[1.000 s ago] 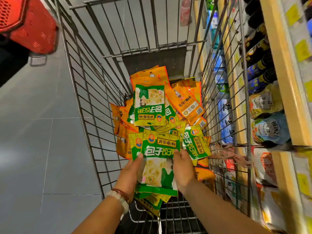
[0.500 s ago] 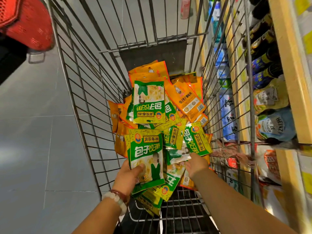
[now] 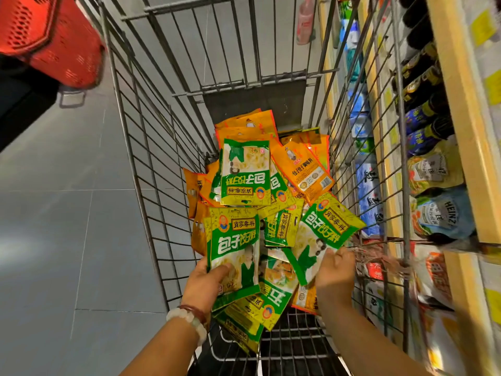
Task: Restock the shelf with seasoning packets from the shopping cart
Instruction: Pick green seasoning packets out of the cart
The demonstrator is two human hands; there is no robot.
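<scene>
Item: seasoning packets, green and orange, lying in a loose heap [image 3: 273, 185] at the far end of the shopping cart [image 3: 151, 169], none yet on the shelf [image 3: 458, 126] that is running along the right side. Left hand [image 3: 206, 283] is gripping a small stack of green packets [image 3: 234, 248], thumb pressing across the face and fingers curled behind, the stack standing upright and print facing the camera. Right hand [image 3: 334, 270] is pinching the lower edge of a single green packet [image 3: 325, 232], which is tilting up and to the right, touching its neighbours in the heap. Step in hand, as judged: gathering same-type packets into one bundle before carrying them over. Handling notes: the foil pouches look slick and are likely to fan or slide, so the right hand's packet is best laid flat on the left-hand stack with edges squared and print the same way up; the left thumb should be clamping near the middle, not the corner. Green is best kept apart from orange [image 3: 306, 169] while sorting. Hazard: the cart's right wire wall [image 3: 379, 147] is standing just beside the right hand, and a frayed tangle of twine [image 3: 371, 255] on it could be snagging a packet edge on the way out. Also present: dark bottles [image 3: 428, 115] and Heinz pouches [image 3: 444, 215] on the shelf, a red basket [image 3: 46, 36] upper left.
</scene>
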